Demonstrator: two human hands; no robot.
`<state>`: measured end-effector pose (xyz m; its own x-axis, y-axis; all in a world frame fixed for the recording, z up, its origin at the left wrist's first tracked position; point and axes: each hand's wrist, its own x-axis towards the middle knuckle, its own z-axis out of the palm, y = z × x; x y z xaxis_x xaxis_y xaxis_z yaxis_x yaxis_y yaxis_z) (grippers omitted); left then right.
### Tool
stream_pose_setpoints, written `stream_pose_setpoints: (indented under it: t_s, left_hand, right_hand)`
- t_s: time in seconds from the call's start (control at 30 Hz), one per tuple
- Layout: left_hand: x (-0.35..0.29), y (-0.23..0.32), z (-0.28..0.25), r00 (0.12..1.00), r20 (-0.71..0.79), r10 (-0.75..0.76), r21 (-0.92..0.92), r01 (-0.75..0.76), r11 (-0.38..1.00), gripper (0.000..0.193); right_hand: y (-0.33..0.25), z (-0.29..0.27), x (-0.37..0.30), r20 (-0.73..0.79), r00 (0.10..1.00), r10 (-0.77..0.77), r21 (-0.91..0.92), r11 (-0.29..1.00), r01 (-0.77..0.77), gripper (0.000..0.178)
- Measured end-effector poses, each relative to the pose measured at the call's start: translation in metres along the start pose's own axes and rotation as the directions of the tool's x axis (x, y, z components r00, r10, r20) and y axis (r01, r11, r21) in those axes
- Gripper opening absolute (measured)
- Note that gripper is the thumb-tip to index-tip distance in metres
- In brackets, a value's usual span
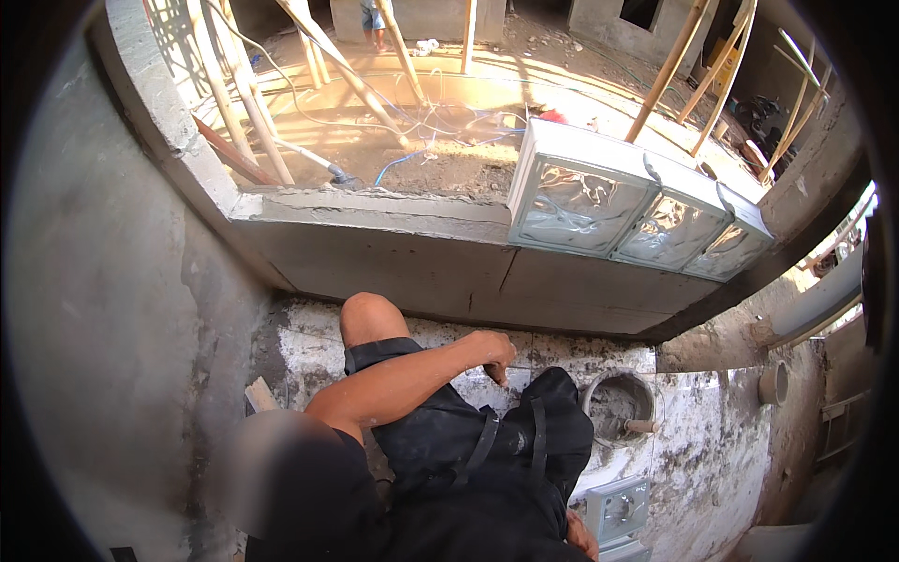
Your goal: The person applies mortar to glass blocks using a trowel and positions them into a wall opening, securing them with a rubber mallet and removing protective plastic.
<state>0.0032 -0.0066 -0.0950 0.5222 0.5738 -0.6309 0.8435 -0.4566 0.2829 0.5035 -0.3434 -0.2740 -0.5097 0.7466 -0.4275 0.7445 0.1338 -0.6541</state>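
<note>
Take the round bucket (639, 391) as your landmark; it stands on the blotched white floor (698, 426), with grey paste (613, 403) inside and what looks like a tool handle (642, 426) lying across its near right side. Your left hand (496, 349) hangs to the left of the bucket, above your black clothing (412, 412); its fingers curl downward, yet you cannot tell from here whether that grip pinches something small or only closes on itself. Your right hand (581, 536) is on the near side of the bucket, at the lower edge of the view; most of it is hidden, so the state of that grip cannot be told either. Just beside it lies a glass block (622, 506), on the near side of the bucket, with a second block (626, 551) nearer to you and partly cut off; beyond the bucket, a row of three glass blocks (623, 220) stands on the low wall (403, 267).

The step in hand seems to be readying paste or a block beside that row; contact between your right hand and the nearest block is unclear; lifting it would call for a firm hold on both sides, clear of the bucket's rim.
</note>
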Motion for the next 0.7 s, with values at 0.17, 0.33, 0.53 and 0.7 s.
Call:
stream_pose_setpoints:
  t_s: [0.17,0.33,0.53,0.7]
  left_hand:
    - [-0.007,-0.017,0.014,0.996,-0.087,0.023,0.016,-0.022,1.000,0.063]
    - [-0.008,-0.004,-0.001,0.999,-0.011,0.052,0.032,-0.051,0.998,0.076]
    - [-0.028,0.003,-0.017,0.990,0.105,-0.092,-0.006,0.093,0.996,0.080]
    - [-0.015,0.016,-0.014,0.979,0.166,-0.119,-0.081,0.133,0.988,0.082]
  right_hand:
    - [-0.120,-0.062,0.005,0.100,0.953,0.286,0.521,0.801,-0.295,0.039]
    - [-0.156,-0.097,-0.010,0.175,0.909,0.377,0.846,0.414,-0.335,0.039]
    - [-0.153,-0.136,-0.013,-0.161,0.792,0.590,0.598,0.696,-0.397,0.044]
    - [-0.140,-0.139,-0.036,-0.379,0.534,0.756,0.661,0.625,-0.415,0.040]
